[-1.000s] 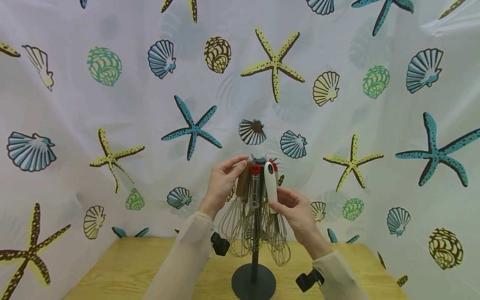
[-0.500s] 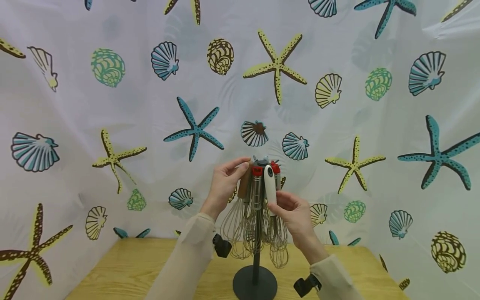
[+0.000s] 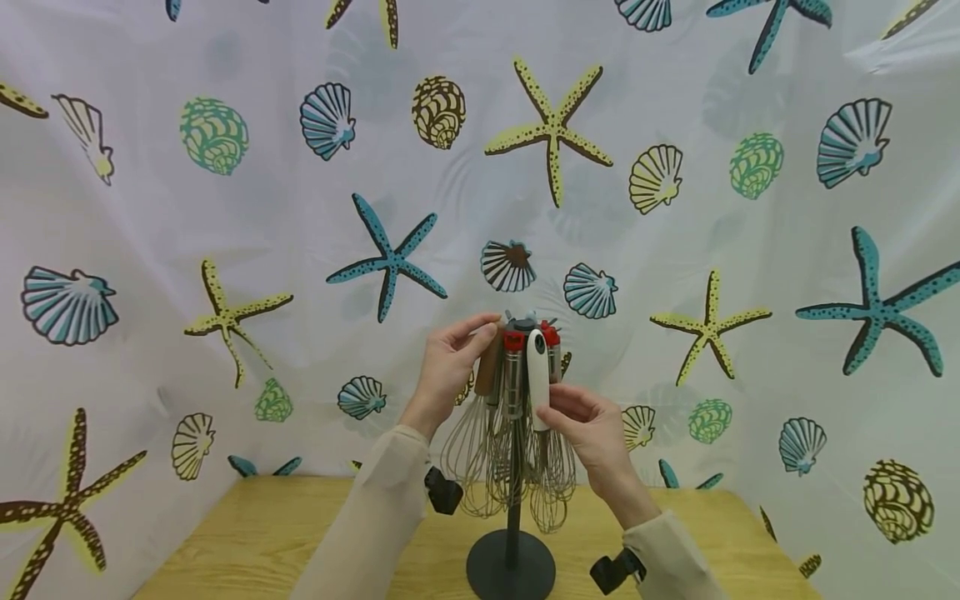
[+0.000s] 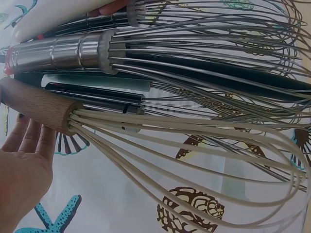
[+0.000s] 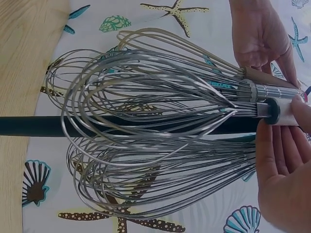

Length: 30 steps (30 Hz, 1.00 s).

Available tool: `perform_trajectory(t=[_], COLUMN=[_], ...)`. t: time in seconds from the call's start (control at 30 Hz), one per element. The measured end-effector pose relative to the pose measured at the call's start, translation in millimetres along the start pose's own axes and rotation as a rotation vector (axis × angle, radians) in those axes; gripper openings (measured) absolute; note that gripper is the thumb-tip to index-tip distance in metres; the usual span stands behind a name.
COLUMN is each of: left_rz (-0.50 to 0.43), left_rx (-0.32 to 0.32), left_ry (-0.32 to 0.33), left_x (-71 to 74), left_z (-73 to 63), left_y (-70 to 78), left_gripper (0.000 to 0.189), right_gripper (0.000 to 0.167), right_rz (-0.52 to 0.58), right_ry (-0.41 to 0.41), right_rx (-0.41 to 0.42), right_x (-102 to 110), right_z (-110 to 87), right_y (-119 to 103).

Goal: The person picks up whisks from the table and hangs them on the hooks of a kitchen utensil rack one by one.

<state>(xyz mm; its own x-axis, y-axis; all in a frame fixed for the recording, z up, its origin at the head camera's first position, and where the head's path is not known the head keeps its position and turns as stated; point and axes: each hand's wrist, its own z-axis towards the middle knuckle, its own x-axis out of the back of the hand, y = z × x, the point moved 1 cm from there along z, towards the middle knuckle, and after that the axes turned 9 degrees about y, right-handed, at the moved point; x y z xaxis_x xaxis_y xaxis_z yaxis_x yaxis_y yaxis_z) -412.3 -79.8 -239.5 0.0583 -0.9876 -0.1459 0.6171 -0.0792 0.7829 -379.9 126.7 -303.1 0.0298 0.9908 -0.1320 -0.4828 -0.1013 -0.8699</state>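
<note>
Several whisks hang around a dark upright stand (image 3: 513, 533) in the head view. At the left, my left hand (image 3: 444, 367) pinches the top of a wooden-handled whisk (image 3: 487, 371) between thumb and fingers; its pale wires spread across the left wrist view. My right hand (image 3: 592, 429) holds the lower end of the white handle of another whisk (image 3: 537, 375), thumb in front. A steel-handled whisk (image 3: 513, 383) with a red top hangs between the two. Another red-topped steel whisk (image 3: 554, 358) is partly hidden behind the white handle. The wire loops overlap heavily in the right wrist view.
The stand's round black base (image 3: 491, 575) rests on a wooden table (image 3: 262, 533). Close behind hangs a white cloth (image 3: 450, 183) printed with starfish and shells; it also runs along both sides. A black wrist device (image 3: 617, 571) is on my right forearm.
The white-handled whisk has swung slightly left at its lower end, along with my right hand's fingers. More of the red-topped whisk behind it shows. My left hand has kept its hold.
</note>
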Motion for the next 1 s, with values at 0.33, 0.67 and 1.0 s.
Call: perform_trajectory(t=[0.33, 0.67, 1.0], left_rz=[0.000, 0.003, 0.032], left_rx=[-0.002, -0.015, -0.002], left_ry=[0.003, -0.012, -0.015], left_x=[0.6, -2.3, -1.2], left_z=[0.5, -0.7, -2.5], left_y=[-1.5, 1.6, 1.8], left_gripper=[0.030, 0.031, 0.031], right_gripper=[0.030, 0.029, 0.027], right_rz=[-0.001, -0.010, -0.002], right_ry=[0.019, 0.021, 0.033], right_rx=[0.000, -0.015, -0.044], right_x=[-1.6, 3.4, 5.9], right_z=[-1.8, -2.4, -3.3], right_y=[-0.3, -0.6, 1.2])
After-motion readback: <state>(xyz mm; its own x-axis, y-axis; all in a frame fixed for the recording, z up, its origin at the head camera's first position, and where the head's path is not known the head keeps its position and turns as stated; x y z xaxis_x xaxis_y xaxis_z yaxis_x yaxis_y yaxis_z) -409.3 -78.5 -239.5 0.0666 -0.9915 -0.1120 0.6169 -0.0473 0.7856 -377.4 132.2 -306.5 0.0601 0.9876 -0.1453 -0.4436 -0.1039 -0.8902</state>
